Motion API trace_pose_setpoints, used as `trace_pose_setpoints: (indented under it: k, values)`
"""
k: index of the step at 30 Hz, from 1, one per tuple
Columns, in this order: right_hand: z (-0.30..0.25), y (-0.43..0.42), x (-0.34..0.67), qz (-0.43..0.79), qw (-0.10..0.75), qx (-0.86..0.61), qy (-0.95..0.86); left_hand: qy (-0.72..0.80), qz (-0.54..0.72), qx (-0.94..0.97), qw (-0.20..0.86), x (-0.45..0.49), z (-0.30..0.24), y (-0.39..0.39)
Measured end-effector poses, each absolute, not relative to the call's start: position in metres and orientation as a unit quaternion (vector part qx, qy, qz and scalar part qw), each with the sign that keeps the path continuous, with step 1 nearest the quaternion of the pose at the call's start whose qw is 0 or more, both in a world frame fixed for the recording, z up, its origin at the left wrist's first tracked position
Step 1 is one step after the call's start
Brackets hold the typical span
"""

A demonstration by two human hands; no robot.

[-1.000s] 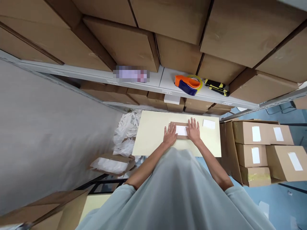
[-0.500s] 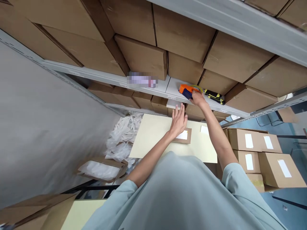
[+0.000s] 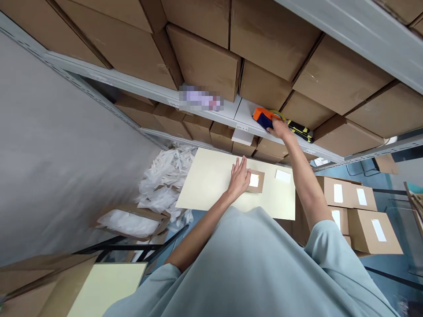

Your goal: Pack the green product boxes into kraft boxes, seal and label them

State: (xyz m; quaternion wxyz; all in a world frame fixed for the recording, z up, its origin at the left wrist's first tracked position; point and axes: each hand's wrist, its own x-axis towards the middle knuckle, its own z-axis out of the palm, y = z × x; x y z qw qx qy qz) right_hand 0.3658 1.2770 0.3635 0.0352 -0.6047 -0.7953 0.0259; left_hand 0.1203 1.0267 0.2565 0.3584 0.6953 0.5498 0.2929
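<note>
My left hand (image 3: 238, 179) is stretched out over the pale yellow tabletop (image 3: 206, 176), fingers extended. Its thumb side lies at the left edge of a small brown cardboard box (image 3: 260, 182) with a white label on top. My right hand (image 3: 280, 128) reaches up to the shelf and is closed on an orange and dark blue tape dispenser (image 3: 263, 118), which rests on the shelf board; the fingertips are partly hidden. Just right of that hand lie black and yellow cutters (image 3: 300, 130). A white slip (image 3: 283, 176) lies on the table to the right of the small box.
Large cardboard boxes (image 3: 261, 86) stand packed along the grey shelf (image 3: 228, 118), with more below. White scrap (image 3: 168, 171) is heaped left of the table, near a carton of white bags (image 3: 132, 223). Labelled boxes (image 3: 370, 231) are stacked at right. A grey wall (image 3: 66, 154) bounds the left.
My left hand has slid left and toward me, uncovering more of the small box. My right hand remains at the tape dispenser. The whole view has shifted slightly.
</note>
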Motion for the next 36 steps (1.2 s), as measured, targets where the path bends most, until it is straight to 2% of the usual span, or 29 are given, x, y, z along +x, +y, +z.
trace_pose_setpoints:
  k: [3,5,10,14,17,19,22,23,29,36]
  values:
    - [0.355,1.272,0.361,0.038,-0.005,-0.631,-0.775,0.556,0.285,0.687,0.371,0.116,0.251,1.023]
    - [0.351,1.273,0.361,0.038,-0.002,-0.622,-0.782,0.561,0.273,0.681,0.383,0.116,0.246,1.020]
    - [0.351,1.268,0.373,-0.008,0.042,-0.581,-0.812,0.567,0.248,0.668,0.413,0.109,0.219,1.011]
    - [0.323,1.204,0.388,-0.046,0.126,-0.615,-0.777,0.603,0.214,0.629,0.441,0.075,0.180,1.005]
    - [0.264,1.110,0.388,0.027,0.206,-0.669,-0.714,0.647,0.168,0.576,0.470,0.045,0.148,1.002]
    - [0.217,1.040,0.378,0.142,0.240,-0.739,-0.613,0.661,0.134,0.546,0.497,0.032,0.131,1.000]
    - [0.163,0.958,0.352,0.341,0.243,-0.820,-0.390,0.642,0.093,0.530,0.546,0.031,0.116,0.997]
    - [0.151,0.940,0.342,0.361,0.239,-0.822,-0.370,0.630,0.082,0.530,0.561,0.034,0.114,0.997]
    - [0.128,0.914,0.302,0.401,0.283,-0.792,-0.362,0.549,0.088,0.562,0.613,0.055,0.113,0.998]
    - [0.146,0.907,0.309,0.354,0.362,-0.776,-0.377,0.565,0.203,0.610,0.517,0.049,0.135,1.001]
